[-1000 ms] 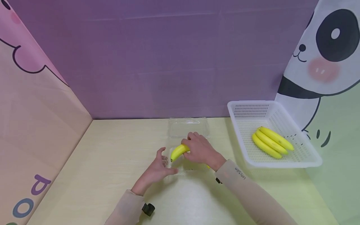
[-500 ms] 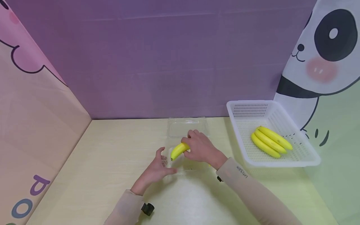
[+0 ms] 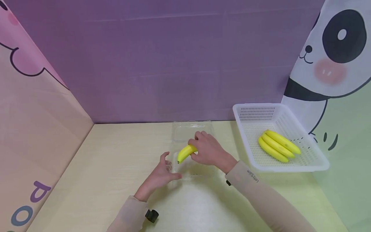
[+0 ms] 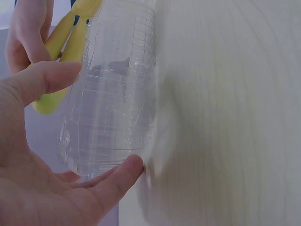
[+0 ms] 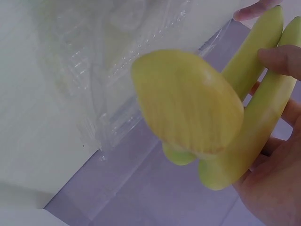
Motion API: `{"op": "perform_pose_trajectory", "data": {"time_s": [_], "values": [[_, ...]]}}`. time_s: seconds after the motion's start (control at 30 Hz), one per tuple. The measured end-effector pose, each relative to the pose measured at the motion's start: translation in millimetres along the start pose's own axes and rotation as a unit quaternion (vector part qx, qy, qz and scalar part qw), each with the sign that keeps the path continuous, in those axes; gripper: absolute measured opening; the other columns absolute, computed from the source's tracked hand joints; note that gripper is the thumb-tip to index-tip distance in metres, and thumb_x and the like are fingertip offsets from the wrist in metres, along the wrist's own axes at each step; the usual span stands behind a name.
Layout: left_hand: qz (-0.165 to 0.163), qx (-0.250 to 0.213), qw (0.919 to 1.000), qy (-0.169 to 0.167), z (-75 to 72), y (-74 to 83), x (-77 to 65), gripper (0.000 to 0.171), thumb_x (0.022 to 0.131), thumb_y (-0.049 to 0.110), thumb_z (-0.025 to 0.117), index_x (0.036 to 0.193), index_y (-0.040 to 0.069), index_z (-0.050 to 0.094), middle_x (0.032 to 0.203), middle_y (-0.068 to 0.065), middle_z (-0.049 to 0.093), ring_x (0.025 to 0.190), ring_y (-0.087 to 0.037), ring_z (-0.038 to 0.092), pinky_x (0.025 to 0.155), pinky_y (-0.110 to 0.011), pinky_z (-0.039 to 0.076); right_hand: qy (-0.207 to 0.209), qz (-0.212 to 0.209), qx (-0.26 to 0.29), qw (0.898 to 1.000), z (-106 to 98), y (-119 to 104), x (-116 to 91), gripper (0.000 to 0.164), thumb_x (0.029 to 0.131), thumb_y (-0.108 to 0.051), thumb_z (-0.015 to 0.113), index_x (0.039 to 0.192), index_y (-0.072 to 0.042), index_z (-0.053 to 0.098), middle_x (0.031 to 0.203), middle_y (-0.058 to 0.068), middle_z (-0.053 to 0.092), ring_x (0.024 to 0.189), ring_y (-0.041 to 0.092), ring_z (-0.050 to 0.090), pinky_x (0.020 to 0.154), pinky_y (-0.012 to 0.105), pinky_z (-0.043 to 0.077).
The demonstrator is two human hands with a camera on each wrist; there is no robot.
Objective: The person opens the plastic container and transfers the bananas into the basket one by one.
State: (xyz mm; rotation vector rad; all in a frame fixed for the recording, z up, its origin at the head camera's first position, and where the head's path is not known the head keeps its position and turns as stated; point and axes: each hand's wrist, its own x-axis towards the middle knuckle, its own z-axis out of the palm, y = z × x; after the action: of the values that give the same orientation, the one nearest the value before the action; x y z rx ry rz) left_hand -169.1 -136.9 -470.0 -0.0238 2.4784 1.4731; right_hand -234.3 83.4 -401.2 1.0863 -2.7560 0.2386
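Note:
A small bunch of yellow bananas (image 3: 186, 153) hangs above a clear plastic clamshell box (image 3: 200, 174), gripped by my right hand (image 3: 209, 149). In the right wrist view, the fingers and thumb wrap the bananas (image 5: 188, 103), whose joined end bulges towards the camera. My left hand (image 3: 160, 176) holds the left end of the box. The left wrist view shows its thumb at the rim of the clear box (image 4: 110, 103) and its fingers around the lower corner. Opened back, the box's transparent lid (image 3: 191, 129) lies towards the purple backdrop.
At the right stands a white perforated basket (image 3: 290, 169) with a second bunch of bananas (image 3: 278, 146) inside. The pale wooden table (image 3: 121, 154) meets a purple cloth wall (image 3: 162, 71) at the back, with printed cloths on both sides.
My right hand has risen slightly and shifted a little to the right with the bananas. The left hand keeps its place on the box. The head view has drifted slightly.

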Motion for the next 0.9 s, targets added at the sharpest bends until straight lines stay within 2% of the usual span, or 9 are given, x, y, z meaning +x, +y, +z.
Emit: {"op": "perform_pose_trajectory", "data": {"time_s": [0.43,0.73,0.9], "values": [[-0.002,-0.001,1.0,0.005,0.6,2.4,-1.1,0.111,0.078,0.024,0.086,0.159,0.01,0.012,0.139,-0.023,0.047,0.115,-0.034,0.056,0.095,-0.052,0.046,0.007,0.007,0.007,1.0,-14,3,-5,0.024,0.084,-0.022,0.069,0.107,-0.015,0.072,0.092,0.002,0.05,0.081,0.02,0.043,0.071,0.033,0.041],[-0.01,-0.018,0.9998,0.002,1.4,1.5,-2.4,0.111,0.08,0.024,0.086,0.159,0.013,0.011,0.144,-0.024,0.044,0.126,-0.038,0.052,0.099,-0.055,0.044,0.017,0.005,0.012,1.0,-22,7,-10,0.027,0.083,-0.019,0.069,0.109,-0.013,0.072,0.092,0.003,0.05,0.08,0.02,0.042,0.07,0.033,0.04],[-0.008,-0.024,0.9997,0.001,2.2,0.7,-2.9,0.111,0.079,0.024,0.086,0.159,0.013,0.011,0.145,-0.024,0.043,0.127,-0.039,0.051,0.099,-0.055,0.044,0.011,0.012,0.014,1.0,-26,10,-13,0.027,0.084,-0.019,0.068,0.109,-0.013,0.072,0.092,0.003,0.049,0.081,0.02,0.042,0.07,0.033,0.04]]}}
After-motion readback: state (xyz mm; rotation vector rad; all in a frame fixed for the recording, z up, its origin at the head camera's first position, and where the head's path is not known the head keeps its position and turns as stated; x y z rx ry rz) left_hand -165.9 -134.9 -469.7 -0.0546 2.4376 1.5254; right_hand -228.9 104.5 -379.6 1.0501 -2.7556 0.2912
